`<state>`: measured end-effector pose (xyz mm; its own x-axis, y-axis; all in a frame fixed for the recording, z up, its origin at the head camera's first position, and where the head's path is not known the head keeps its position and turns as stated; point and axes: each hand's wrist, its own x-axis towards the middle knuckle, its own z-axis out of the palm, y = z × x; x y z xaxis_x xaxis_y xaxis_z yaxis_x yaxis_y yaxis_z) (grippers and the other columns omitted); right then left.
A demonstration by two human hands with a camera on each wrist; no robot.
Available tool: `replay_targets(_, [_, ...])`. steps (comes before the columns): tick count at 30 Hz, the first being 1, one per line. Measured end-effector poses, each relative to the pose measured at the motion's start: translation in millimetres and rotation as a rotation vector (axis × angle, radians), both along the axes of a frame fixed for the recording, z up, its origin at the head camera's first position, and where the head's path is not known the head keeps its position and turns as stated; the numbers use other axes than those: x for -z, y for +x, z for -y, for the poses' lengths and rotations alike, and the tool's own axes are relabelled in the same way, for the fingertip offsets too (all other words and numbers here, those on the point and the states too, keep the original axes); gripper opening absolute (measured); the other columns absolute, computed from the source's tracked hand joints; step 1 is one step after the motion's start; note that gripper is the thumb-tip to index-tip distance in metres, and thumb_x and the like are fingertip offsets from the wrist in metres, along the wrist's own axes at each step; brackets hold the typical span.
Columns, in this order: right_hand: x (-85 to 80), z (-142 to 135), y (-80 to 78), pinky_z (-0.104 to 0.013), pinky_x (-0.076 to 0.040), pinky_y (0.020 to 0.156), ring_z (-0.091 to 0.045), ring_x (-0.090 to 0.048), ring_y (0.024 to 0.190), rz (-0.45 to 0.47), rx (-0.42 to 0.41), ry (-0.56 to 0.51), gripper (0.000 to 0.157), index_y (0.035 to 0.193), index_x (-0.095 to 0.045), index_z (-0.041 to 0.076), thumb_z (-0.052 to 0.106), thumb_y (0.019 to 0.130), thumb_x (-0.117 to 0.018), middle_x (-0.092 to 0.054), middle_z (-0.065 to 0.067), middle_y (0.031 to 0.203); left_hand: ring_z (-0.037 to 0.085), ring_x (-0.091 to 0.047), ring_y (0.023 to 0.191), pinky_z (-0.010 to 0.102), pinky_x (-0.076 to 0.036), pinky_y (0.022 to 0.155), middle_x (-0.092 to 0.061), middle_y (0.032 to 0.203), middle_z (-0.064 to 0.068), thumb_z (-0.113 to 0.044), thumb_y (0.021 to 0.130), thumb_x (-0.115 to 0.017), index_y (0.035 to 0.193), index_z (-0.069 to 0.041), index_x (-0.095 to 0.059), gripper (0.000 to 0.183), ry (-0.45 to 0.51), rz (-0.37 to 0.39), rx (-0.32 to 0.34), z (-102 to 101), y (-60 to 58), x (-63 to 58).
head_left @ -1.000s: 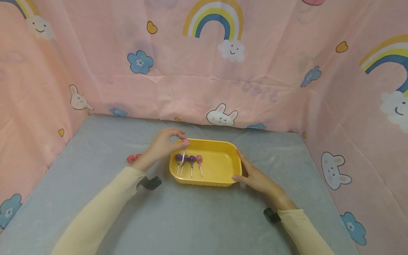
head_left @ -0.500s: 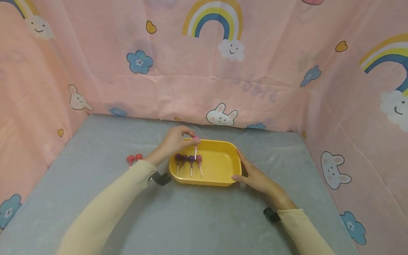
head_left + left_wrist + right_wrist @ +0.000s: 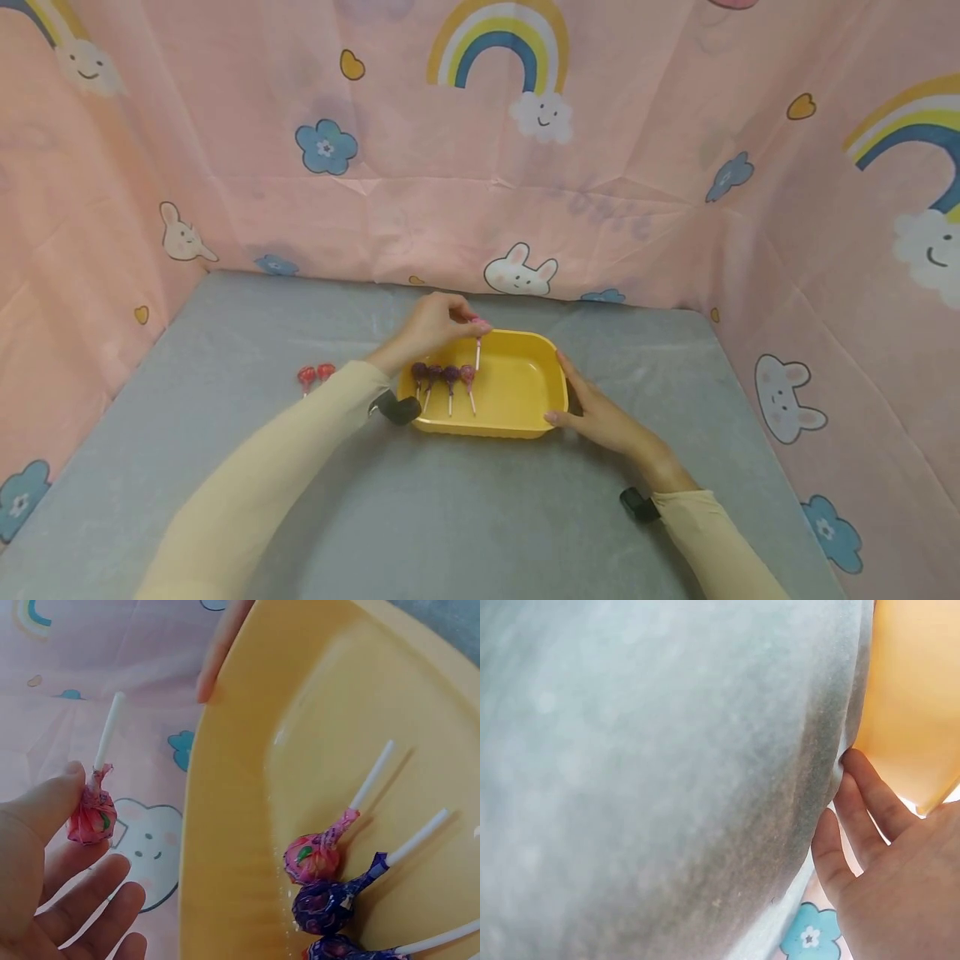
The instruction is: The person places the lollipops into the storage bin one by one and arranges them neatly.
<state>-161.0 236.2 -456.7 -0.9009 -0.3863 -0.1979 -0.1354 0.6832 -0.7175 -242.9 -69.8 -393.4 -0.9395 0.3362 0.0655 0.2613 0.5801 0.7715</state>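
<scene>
In the head view my left hand [image 3: 435, 325] pinches a pink-wrapped lollipop [image 3: 478, 343] by its candy head, above the back of a yellow plastic tray [image 3: 525, 383]. The left wrist view shows thumb and index finger on its wrapper, with the white stick [image 3: 110, 729] free and the other fingers loosely bent. Inside the tray, another pink lollipop [image 3: 313, 856] lies in a row beside purple ones [image 3: 324, 906]. My right hand [image 3: 600, 414] holds the tray's right end, thumb at the near corner, fingers along the outer wall. In the right wrist view its fingers [image 3: 877, 796] show beside the tray.
Two red lollipops [image 3: 307, 376] lie on the grey cloth-covered table [image 3: 480, 508], left of the tray and partly behind the left sleeve [image 3: 300, 454]. A pink patterned curtain [image 3: 420, 208] stands along the back and both sides.
My left hand has moved right along the tray's back side with the pink lollipop, past the row inside. The red lollipops show more fully. The right hand and tray stay in place.
</scene>
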Motion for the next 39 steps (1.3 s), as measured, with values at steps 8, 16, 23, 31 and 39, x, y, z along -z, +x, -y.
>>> replay_targets(8, [-1.4, 0.6, 0.5, -0.065, -0.016, 0.121, -0.037, -0.013, 0.155, 0.008, 0.004, 0.007, 0.104, 0.159, 0.007, 0.034, 0.048, 0.089, -0.069, -0.004, -0.006, 0.169, 0.014, -0.065, 0.08, 0.026, -0.05, 0.073, -0.075, 0.088, -0.001, -0.044, 0.081, -0.08, 0.089, -0.018, -0.074, 0.028, -0.02, -0.014, -0.005, -10.0, -1.3, 8.5])
replay_targets(16, [-0.9, -0.5, -0.2, -0.066, -0.017, 0.12, -0.04, -0.014, 0.154, -0.014, -0.009, 0.013, 0.102, 0.159, 0.006, 0.032, 0.045, 0.091, -0.069, -0.005, -0.01, 0.169, 0.013, -0.063, 0.078, 0.024, -0.049, 0.071, -0.073, 0.086, -0.002, -0.044, 0.081, -0.08, 0.086, -0.019, -0.074, 0.026, -0.028, 0.038, 0.005, -19.4, 4.7, 15.7])
replay_targets(23, [1.8, -1.6, 0.1, -0.066, -0.018, 0.12, -0.04, -0.015, 0.154, -0.025, -0.014, 0.003, 0.102, 0.159, 0.006, 0.036, 0.046, 0.09, -0.069, -0.006, -0.01, 0.169, 0.013, -0.062, 0.075, 0.026, -0.05, 0.074, -0.071, 0.083, -0.003, -0.043, 0.083, -0.078, 0.082, -0.018, -0.072, 0.026, -0.053, 0.082, 0.031, -21.5, 9.2, 16.8])
replay_targets(31, [3.2, -2.9, 0.3, -0.066, -0.017, 0.12, -0.04, -0.013, 0.154, -0.01, -0.001, 0.018, 0.101, 0.157, 0.007, 0.04, 0.047, 0.09, -0.068, -0.004, -0.009, 0.169, 0.013, -0.06, 0.077, 0.026, -0.048, 0.073, -0.071, 0.084, -0.002, -0.044, 0.083, -0.078, 0.082, -0.018, -0.073, 0.027, -0.089, 0.076, 0.06, -21.1, 4.4, 14.8])
replay_targets(39, [0.8, -3.0, 1.3, -0.066, -0.016, 0.12, -0.039, -0.011, 0.155, -0.008, 0.003, 0.004, 0.102, 0.159, 0.005, 0.034, 0.048, 0.09, -0.069, -0.003, -0.006, 0.169, 0.012, -0.059, 0.075, 0.026, -0.048, 0.074, -0.071, 0.08, -0.003, -0.042, 0.083, -0.078, 0.083, -0.017, -0.072, 0.025, -0.131, 0.01, 0.12, -21.8, -2.8, 20.3])
